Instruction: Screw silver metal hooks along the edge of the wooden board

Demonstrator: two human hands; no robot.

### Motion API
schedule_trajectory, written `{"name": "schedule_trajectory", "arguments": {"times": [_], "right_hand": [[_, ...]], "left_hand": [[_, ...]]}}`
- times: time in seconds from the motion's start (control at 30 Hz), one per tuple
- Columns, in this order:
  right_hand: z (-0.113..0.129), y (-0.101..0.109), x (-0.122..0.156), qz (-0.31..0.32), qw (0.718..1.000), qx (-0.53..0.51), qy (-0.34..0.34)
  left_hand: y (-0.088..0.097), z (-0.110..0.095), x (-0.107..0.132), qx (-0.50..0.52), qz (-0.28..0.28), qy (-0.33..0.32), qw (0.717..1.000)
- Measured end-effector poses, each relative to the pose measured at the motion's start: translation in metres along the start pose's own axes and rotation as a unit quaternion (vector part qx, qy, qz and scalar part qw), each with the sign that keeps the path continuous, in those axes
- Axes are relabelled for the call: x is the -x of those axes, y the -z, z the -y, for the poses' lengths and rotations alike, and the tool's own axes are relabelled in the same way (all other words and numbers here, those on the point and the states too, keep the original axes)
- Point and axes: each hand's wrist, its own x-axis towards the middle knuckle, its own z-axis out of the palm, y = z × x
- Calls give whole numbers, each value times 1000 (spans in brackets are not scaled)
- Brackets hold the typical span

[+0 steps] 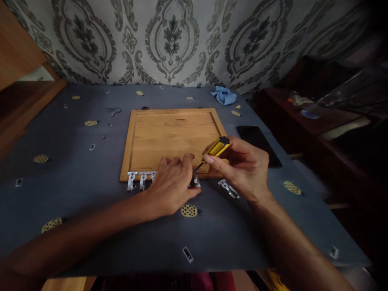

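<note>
1. One wooden panel (169, 139) lies flat on the blue-grey tablecloth (136, 246), in front of the person. It is honey-coloured, rectangular, grained, with a raised frame around a recessed middle.
2. At least five metal hooks show: two in plain view (131, 182) at the panel's near edge, left of the left hand; a third partly hidden by that hand; a fourth at its fingertips; a fifth, loose hook (228, 189) on the cloth, right of the panel. They are silvery and curved.
3. One screwdriver (216, 148), yellow and black, is gripped in the right hand (250, 167), tilted, its tip at the fourth hook.
4. The left hand (172, 182) spreads over the near edge; whether it pinches that hook, I cannot tell.
5. One blue rag (223, 95) lies crumpled beyond the panel; one dark flat device (257, 141) lies to its right.
</note>
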Motion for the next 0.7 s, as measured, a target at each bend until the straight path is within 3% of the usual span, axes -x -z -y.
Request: {"name": "schedule_trajectory", "arguments": {"times": [0.23,0.43,0.5,0.7], "right_hand": [[-1,-7,5,-94,995,14,-12],[5,-2,-2,-245,969,-29,4],[-2,-1,-8,-238,969,-58,-24],[-39,-6,-16,-117,964,-157,-178]], "left_hand": [[1,0,0,0,4,3,1000],[-1,2,1,10,-3,-6,1000],[-1,2,1,9,-6,-7,1000],[2,0,1,10,1,-6,1000]]}}
